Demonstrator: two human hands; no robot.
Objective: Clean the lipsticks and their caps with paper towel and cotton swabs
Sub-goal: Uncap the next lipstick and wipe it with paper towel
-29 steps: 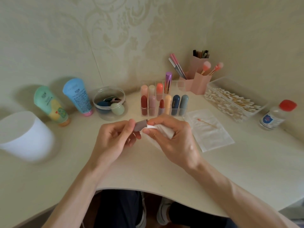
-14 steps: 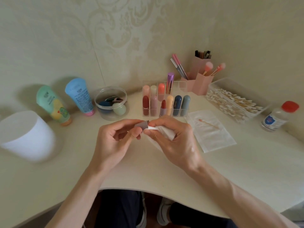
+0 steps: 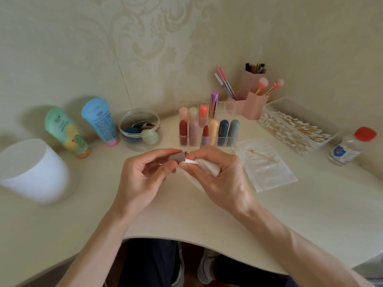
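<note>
Matte taupe cap (image 3: 176, 157), now more level

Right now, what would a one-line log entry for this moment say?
step: cleaning | left hand: pinches mauve cap | right hand: grips paper towel against it | cotton swab: lying on flat sheet

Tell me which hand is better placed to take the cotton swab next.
Probably the right hand, despite its crumpled white towel: the wooden cotton swab lies on the flat paper sheet beside it; the left hand pinches the small mauve cap.
</note>
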